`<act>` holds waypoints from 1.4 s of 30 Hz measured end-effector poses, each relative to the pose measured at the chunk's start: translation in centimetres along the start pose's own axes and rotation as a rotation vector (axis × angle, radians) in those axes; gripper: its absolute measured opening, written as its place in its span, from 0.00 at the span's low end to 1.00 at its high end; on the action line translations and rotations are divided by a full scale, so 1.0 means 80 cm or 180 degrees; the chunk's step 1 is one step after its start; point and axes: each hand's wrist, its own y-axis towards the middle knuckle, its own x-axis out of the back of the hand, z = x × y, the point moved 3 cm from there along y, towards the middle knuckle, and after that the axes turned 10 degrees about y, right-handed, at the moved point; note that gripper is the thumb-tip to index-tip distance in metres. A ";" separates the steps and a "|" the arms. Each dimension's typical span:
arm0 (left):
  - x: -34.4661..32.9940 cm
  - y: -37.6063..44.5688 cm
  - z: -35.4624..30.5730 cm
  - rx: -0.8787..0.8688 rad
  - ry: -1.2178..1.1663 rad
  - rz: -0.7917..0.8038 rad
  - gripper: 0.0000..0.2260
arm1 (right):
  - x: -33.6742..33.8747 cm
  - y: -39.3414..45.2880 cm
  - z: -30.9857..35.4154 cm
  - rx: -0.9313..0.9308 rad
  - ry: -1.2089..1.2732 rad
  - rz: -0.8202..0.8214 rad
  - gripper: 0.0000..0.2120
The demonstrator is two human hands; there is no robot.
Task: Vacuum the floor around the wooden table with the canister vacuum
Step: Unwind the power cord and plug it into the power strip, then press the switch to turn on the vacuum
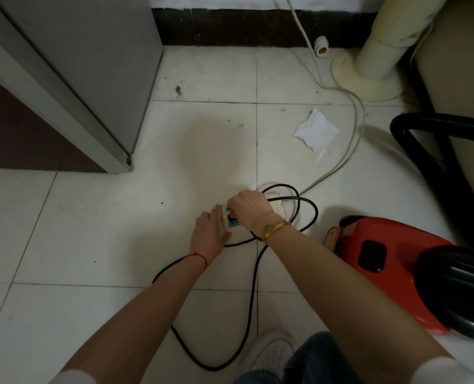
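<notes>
Both hands are down at a cream power strip (253,214) lying on the white tiled floor (91,231). The left hand (208,234) lies flat against the strip's near-left end, fingers straight and together, steadying it. The right hand (251,212) is over the top of the strip with its fingers curled round a black plug (232,219) seated in a socket; a small red light glows just beside it. A gold bracelet (275,229) sits on the right wrist and a thin red string (198,257) on the left. The black power cord (253,286) loops round the strip and trails back over the tiles toward the person's white shoe (271,353) and blue jeans. The red canister vacuum (391,267) stands on the floor at the right, just beside the right forearm, its black hose (429,151) arching up behind it along a beige piece of furniture. A pale cable (349,151) runs from the strip's far end up to the wall. A crumpled scrap of white paper (316,130) lies on the tiles beyond the strip, near that cable. A cream pipe with a flared base (374,70) rises in the far right corner, and a grey cabinet (86,67) fills the upper left
</notes>
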 end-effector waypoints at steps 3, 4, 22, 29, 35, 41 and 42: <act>0.015 -0.013 -0.023 -0.0211 -0.0045 -0.0283 0.28 | 0.023 -0.022 -0.016 -0.0001 0.0487 -0.0398 0.13; 0.025 -0.016 -0.036 -0.0311 -0.0059 -0.0417 0.26 | 0.038 -0.032 -0.024 -0.0032 0.0706 -0.0606 0.14; -0.002 -0.145 -0.295 -0.3014 0.0344 0.0136 0.22 | 0.163 -0.381 -0.231 -0.2070 0.1286 -0.3211 0.12; -0.012 -0.163 -0.302 -0.3005 0.0583 -0.0201 0.21 | 0.144 -0.454 -0.236 -0.2322 0.1381 -0.3547 0.11; -0.016 -0.159 -0.301 -0.2788 0.0567 -0.0195 0.20 | 0.129 -0.465 -0.225 -0.2325 0.1416 -0.3409 0.12; -0.015 -0.163 -0.309 -0.2941 0.0642 -0.0410 0.19 | 0.129 -0.483 -0.233 -0.2339 0.1393 -0.3461 0.12; -0.014 -0.161 -0.311 -0.2954 0.0638 -0.0460 0.18 | 0.128 -0.485 -0.236 -0.2350 0.1407 -0.3478 0.12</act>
